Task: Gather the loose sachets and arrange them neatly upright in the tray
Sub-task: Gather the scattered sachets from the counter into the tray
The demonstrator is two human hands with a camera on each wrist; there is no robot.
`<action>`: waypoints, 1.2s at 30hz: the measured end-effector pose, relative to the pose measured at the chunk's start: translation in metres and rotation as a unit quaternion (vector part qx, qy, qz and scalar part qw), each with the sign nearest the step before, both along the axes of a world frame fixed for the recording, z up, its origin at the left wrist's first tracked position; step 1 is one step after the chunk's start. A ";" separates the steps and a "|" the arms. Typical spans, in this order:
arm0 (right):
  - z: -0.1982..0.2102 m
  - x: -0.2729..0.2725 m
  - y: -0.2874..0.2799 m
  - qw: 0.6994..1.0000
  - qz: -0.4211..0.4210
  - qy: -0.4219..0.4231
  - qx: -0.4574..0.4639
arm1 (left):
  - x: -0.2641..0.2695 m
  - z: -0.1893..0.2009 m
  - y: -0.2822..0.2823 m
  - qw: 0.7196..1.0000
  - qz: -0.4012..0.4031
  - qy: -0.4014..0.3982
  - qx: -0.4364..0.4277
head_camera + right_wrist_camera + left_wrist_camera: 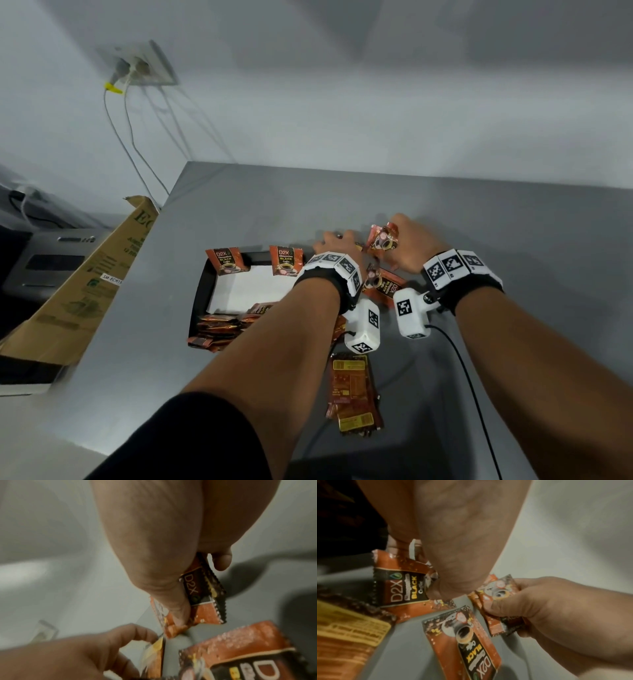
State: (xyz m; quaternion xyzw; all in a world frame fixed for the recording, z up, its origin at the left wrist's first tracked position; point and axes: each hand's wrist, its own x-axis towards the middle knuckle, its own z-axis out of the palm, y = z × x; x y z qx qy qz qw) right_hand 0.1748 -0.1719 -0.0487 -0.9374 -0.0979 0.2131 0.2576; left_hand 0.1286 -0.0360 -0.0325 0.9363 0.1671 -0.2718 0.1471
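Our black tray (202, 294), left of both sets of fingers, holds two upright sachets (287, 259) plus a flat pile. Our right hand (412, 245) has fingers clamped on a few held sachets (383, 240). Our left hand (337, 245) pinches a sachet edge (157, 650) just beside them. One loose sachet (467, 638) lies under the fingers.

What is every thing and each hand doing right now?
Right hand: grips orange coffee sachets.
Left hand: pinches a sachet edge.
Black tray: two sachets propped upright, others lying flat.
Loose sachet pile: flat on the grey table.
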 end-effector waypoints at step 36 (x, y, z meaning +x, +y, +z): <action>0.000 -0.021 -0.077 0.993 -0.117 0.026 0.019 | -0.011 0.007 -0.018 0.944 -0.322 -0.055 0.037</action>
